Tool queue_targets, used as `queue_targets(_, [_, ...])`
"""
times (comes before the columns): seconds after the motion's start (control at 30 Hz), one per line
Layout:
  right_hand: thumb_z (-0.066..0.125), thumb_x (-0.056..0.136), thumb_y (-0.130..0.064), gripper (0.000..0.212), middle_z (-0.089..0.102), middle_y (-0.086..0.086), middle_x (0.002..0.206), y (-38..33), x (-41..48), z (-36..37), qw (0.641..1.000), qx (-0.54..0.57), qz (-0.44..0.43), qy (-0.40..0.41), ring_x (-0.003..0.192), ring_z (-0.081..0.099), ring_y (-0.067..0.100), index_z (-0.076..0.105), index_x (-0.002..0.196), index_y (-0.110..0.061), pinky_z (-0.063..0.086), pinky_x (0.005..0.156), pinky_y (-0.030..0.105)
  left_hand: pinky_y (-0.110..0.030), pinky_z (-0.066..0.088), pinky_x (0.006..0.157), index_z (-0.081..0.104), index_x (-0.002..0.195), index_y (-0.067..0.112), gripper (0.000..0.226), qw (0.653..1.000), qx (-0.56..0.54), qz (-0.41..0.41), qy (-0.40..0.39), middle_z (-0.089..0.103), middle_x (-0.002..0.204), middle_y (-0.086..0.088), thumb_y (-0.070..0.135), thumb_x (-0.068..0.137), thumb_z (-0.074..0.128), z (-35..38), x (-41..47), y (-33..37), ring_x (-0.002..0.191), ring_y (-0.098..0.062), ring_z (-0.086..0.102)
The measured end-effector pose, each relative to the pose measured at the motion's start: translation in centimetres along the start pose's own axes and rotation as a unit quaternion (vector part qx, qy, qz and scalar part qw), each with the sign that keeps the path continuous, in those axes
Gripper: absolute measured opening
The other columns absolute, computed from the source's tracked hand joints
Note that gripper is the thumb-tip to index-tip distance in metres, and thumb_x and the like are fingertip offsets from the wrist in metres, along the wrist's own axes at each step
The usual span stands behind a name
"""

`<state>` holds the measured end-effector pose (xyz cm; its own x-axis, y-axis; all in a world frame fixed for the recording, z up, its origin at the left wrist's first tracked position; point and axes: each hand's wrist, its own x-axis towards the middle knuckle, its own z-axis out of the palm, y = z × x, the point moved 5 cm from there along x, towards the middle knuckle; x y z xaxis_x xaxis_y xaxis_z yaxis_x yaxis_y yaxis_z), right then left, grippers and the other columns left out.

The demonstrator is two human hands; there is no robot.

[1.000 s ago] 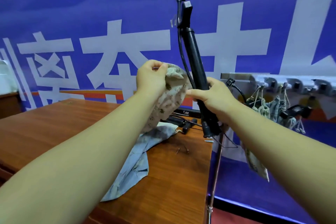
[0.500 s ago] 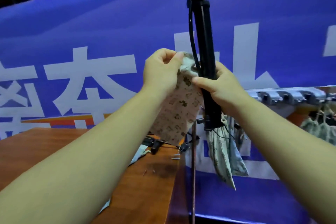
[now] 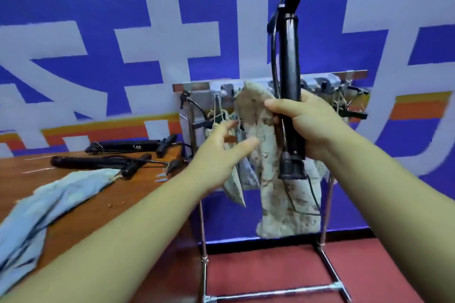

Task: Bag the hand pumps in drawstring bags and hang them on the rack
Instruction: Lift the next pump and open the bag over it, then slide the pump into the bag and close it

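My right hand (image 3: 307,125) grips a black hand pump (image 3: 290,61) upright, together with the top of a beige patterned drawstring bag (image 3: 278,194) that hangs down beside the pump's lower end. My left hand (image 3: 221,152) hovers just left of the bag with fingers spread, holding nothing. Behind them stands the metal rack (image 3: 325,219), its hook rail (image 3: 197,86) carrying bagged pumps (image 3: 236,179). Two more black pumps (image 3: 123,146) (image 3: 91,162) lie on the wooden table (image 3: 103,204).
A light blue cloth bag (image 3: 41,204) lies spread on the table at the left. The rack's base bars (image 3: 270,294) rest on red floor. A blue banner (image 3: 123,32) with white characters fills the background.
My left hand has let go of the bag's top and opened. The right hand now holds both pump and bag. My view has swung down and right onto the rack.
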<state>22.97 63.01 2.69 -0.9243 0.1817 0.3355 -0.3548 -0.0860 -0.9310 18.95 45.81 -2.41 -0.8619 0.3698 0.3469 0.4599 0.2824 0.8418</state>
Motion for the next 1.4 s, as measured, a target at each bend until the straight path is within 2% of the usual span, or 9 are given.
queue_targets(0.07, [0.069, 0.089, -0.006, 0.014, 0.058, -0.001, 0.052, 2.3, -0.4, -1.2, 0.999, 0.005, 0.036, 0.022, 0.043, 0.056, 0.013, 0.06, 0.08, -0.012, 0.047, 0.045, 0.022, -0.025, 0.051, 0.095, 0.05, 0.136, 0.028, 0.081, 0.997, 0.003, -0.046, -0.064, 0.07, 0.113, 0.015, 0.066, 0.069, 0.074, 3.2, -1.0, -3.4, 0.107, -0.002, 0.067])
queue_targets(0.17, [0.069, 0.088, -0.006, 0.016, 0.054, 0.002, 0.055, 5.4, -0.9, -2.7, 0.996, 0.019, 0.079, 0.036, 0.042, 0.053, 0.015, 0.056, 0.079, -0.011, 0.046, 0.045, 0.023, -0.011, 0.036, 0.046, 0.061, 0.111, 0.016, 0.019, 0.98, -0.054, -0.092, -0.167, 0.058, 0.053, 0.018, 0.027, 0.097, 0.065, 7.2, -2.3, -6.2, 0.045, 0.006, 0.05])
queue_targets(0.27, [0.068, 0.089, -0.005, 0.016, 0.055, 0.002, 0.055, 7.8, -1.3, -3.6, 0.995, 0.009, 0.089, 0.037, 0.045, 0.053, 0.016, 0.056, 0.081, -0.013, 0.047, 0.046, 0.024, -0.016, 0.024, 0.038, 0.061, 0.091, 0.017, 0.012, 0.97, -0.062, -0.11, -0.209, 0.044, 0.04, 0.013, 0.016, 0.102, 0.056, 9.1, -3.0, -7.6, 0.034, 0.002, 0.031])
queue_targets(0.47, [0.076, 0.085, -0.008, 0.024, 0.059, -0.007, 0.06, 11.3, -3.6, -6.2, 0.989, -0.13, 0.065, 0.033, 0.05, 0.057, 0.009, 0.058, 0.099, -0.014, 0.046, 0.049, 0.019, -0.018, 0.022, 0.039, 0.058, 0.077, 0.018, 0.031, 0.954, -0.181, -0.194, -0.137, 0.042, 0.054, 0.008, 0.021, 0.106, 0.049, 7.7, -1.4, -10.5, 0.042, -0.006, 0.026])
queue_targets(0.6, [0.078, 0.081, -0.007, 0.039, 0.061, 0.019, 0.084, 15.1, -6.1, -5.8, 0.985, -0.136, 0.105, -0.009, 0.058, 0.058, 0.011, 0.061, 0.116, -0.01, 0.049, 0.056, 0.019, -0.023, 0.048, 0.054, 0.064, 0.088, 0.01, 0.024, 0.951, -0.208, -0.23, 0.003, 0.068, 0.063, -0.004, 0.019, 0.106, 0.051, 5.9, -0.1, -12.2, 0.056, -0.018, 0.064])
queue_targets(0.87, [0.089, 0.061, -0.023, 0.05, 0.071, -0.006, 0.086, 21.9, -8.2, -3.8, 0.984, -0.095, 0.137, -0.064, 0.073, 0.066, 0.007, 0.065, 0.105, -0.022, 0.054, 0.065, 0.022, -0.019, 0.021, 0.039, 0.043, 0.081, 0.021, 0.026, 0.93, -0.174, -0.315, 0.074, 0.03, 0.057, 0.003, 0.027, 0.105, 0.05, 6.5, 0.1, -17.0, 0.036, -0.009, 0.027])
queue_targets(1.13, [0.076, 0.076, 0.005, 0.032, 0.068, -0.003, 0.071, 24.1, -7.5, -4.7, 0.987, -0.078, 0.136, -0.015, 0.064, 0.063, 0.009, 0.063, 0.094, -0.017, 0.051, 0.059, 0.027, -0.014, 0.018, 0.036, 0.05, 0.081, 0.021, 0.026, 0.905, -0.2, -0.373, 0.043, 0.048, 0.053, 0.005, 0.034, 0.104, 0.052, 7.7, -0.6, -17.8, 0.037, -0.005, 0.025])
queue_targets(1.23, [0.073, 0.079, 0.009, 0.031, 0.061, -0.008, 0.064, 23.9, -7.3, -5.4, 0.99, 0.002, 0.143, -0.01, 0.057, 0.059, 0.007, 0.059, 0.098, -0.01, 0.048, 0.055, 0.021, -0.015, 0.017, 0.036, 0.063, 0.093, 0.016, 0.037, 0.899, -0.174, -0.402, -0.031, 0.077, 0.085, -0.007, 0.05, 0.1, 0.052, 8.6, -1.3, -18.0, 0.039, -0.006, 0.023])
queue_targets(1.4, [0.066, 0.082, 0.008, 0.034, 0.055, -0.001, 0.056, 23.7, -7.3, -6.4, 0.978, 0.104, 0.179, -0.005, 0.048, 0.055, 0.012, 0.055, 0.112, -0.004, 0.048, 0.049, 0.024, -0.019, 0.024, 0.04, 0.07, 0.116, 0.025, 0.042, 0.925, -0.1, -0.328, -0.164, 0.074, 0.115, -0.005, 0.057, 0.09, 0.061, 10.3, -2.3, -17.3, 0.043, -0.007, 0.026])
